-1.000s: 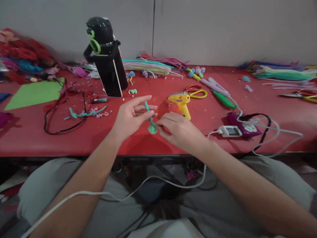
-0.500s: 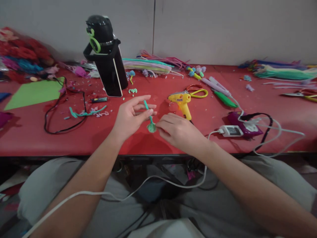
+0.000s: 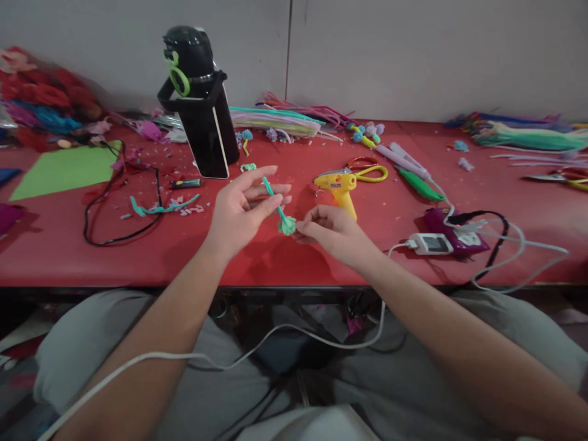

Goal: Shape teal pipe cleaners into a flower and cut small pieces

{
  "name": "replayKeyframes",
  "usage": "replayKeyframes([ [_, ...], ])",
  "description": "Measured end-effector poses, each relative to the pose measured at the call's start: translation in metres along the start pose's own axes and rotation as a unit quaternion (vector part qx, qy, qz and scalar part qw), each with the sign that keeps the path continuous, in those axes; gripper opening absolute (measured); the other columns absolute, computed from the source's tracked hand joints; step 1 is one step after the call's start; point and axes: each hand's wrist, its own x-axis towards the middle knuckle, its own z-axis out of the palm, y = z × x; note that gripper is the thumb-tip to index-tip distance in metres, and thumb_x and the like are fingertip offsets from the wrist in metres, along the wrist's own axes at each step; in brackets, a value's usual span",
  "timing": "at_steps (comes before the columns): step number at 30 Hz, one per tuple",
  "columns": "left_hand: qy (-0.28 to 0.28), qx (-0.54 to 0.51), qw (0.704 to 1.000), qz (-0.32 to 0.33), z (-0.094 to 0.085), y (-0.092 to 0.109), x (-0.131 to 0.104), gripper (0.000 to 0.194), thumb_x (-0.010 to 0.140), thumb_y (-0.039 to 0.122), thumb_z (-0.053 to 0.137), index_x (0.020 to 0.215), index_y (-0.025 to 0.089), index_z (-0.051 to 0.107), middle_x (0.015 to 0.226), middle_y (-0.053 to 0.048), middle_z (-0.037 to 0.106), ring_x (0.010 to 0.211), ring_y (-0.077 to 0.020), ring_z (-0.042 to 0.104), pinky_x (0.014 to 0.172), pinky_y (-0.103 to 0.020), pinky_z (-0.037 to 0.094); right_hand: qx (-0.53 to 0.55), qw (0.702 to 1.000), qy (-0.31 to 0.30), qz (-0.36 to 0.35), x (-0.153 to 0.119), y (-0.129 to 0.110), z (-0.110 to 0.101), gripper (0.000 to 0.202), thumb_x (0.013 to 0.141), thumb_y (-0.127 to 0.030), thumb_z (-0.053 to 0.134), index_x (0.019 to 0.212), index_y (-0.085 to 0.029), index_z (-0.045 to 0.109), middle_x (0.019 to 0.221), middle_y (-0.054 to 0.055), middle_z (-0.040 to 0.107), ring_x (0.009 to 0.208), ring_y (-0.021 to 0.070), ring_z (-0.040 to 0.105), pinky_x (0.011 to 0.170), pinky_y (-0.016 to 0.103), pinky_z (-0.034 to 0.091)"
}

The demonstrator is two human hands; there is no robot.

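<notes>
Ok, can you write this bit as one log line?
left hand: holds green stem with green tuft | right hand: at tuft's edge, grip unclear | nearby: yellow glue gun on red table

"Where did the camera look from?"
"The wearer's head, forward and down across the lap (image 3: 206, 392) and red table (image 3: 151, 262)."
"How near was it?"
"Close: left hand (image 3: 236, 211) and right hand (image 3: 334, 231) sat mid-frame."

Green craft piece (image 3: 287, 226), yellow glue gun (image 3: 339, 184), red tabletop (image 3: 261, 266), black bottle (image 3: 189, 54), lime paper (image 3: 64, 174)
</notes>
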Motion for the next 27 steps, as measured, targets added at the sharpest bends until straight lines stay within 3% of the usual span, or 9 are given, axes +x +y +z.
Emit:
replayKeyframes([
  [3,-0.010,0.000,1.000,0.005,0.000,0.000,-0.001,0.047,0.083,0.029,0.076,0.128,0.023,0.063,0.110,-0.008,0.078,0.100,-0.0281,0.077,0.092,-0.045,0.064,0.101,0.994,-0.008,0.040,0.001,0.000,0.007,0.038,0.071,-0.034,0.081,0.070,-0.022,0.044,0.067,-0.002,0.062,0.071,0.0153,0.069,0.078,0.034,0.059],
  [6,-0.023,0.001,1.000,0.005,0.001,0.001,-0.001,0.048,0.083,0.029,0.076,0.128,0.022,0.063,0.110,-0.009,0.078,0.099,-0.0282,0.077,0.090,-0.045,0.065,0.120,0.992,-0.009,0.039,0.001,0.002,0.010,0.042,0.068,-0.035,0.083,0.070,-0.022,0.043,0.066,-0.004,0.060,0.070,0.0146,0.069,0.076,0.034,0.059],
  [13,-0.040,-0.001,0.999,0.001,0.001,0.002,-0.002,0.049,0.083,0.032,0.077,0.129,0.022,0.062,0.110,-0.009,0.078,0.101,-0.0291,0.076,0.090,-0.045,0.065,0.015,1.000,-0.018,-0.012,0.002,0.012,0.003,0.034,0.076,-0.033,0.076,0.074,-0.022,0.043,0.066,-0.002,0.062,0.070,0.0170,0.068,0.068,0.031,0.054],
  [16,-0.035,0.001,0.999,-0.003,0.001,0.003,-0.002,0.049,0.082,0.032,0.078,0.128,0.021,0.063,0.110,-0.010,0.078,0.099,-0.0289,0.077,0.090,-0.045,0.065,-0.079,0.994,-0.006,-0.075,0.000,0.009,-0.001,0.027,0.080,-0.036,0.073,0.078,-0.021,0.051,0.072,0.001,0.066,0.070,0.0171,0.067,0.069,0.033,0.055],
  [19,-0.023,0.006,1.000,-0.004,0.001,0.003,-0.001,0.048,0.082,0.032,0.078,0.126,0.021,0.063,0.109,-0.009,0.078,0.098,-0.0282,0.077,0.090,-0.044,0.065,-0.185,0.964,0.024,-0.191,-0.003,0.005,-0.003,0.016,0.083,-0.032,0.070,0.085,-0.020,0.059,0.082,0.004,0.069,0.073,0.0169,0.065,0.073,0.034,0.055],
  [23,-0.013,0.008,1.000,-0.008,0.001,0.002,0.000,0.048,0.082,0.032,0.078,0.126,0.021,0.063,0.108,-0.009,0.078,0.098,-0.0277,0.077,0.090,-0.044,0.065,-0.320,0.875,0.060,-0.359,-0.005,0.003,-0.004,0.005,0.088,-0.023,0.064,0.091,-0.020,0.066,0.090,0.007,0.069,0.082,0.0194,0.065,0.080,0.035,0.055],
  [27,-0.013,0.008,1.000,-0.019,0.001,0.002,-0.001,0.049,0.081,0.030,0.078,0.127,0.021,0.062,0.110,-0.009,0.078,0.098,-0.0276,0.077,0.089,-0.044,0.065,-0.377,0.833,0.046,-0.402,-0.005,0.006,-0.002,0.012,0.093,-0.021,0.059,0.094,-0.021,0.071,0.092,0.008,0.068,0.086,0.0203,0.064,0.082,0.035,0.054],
])
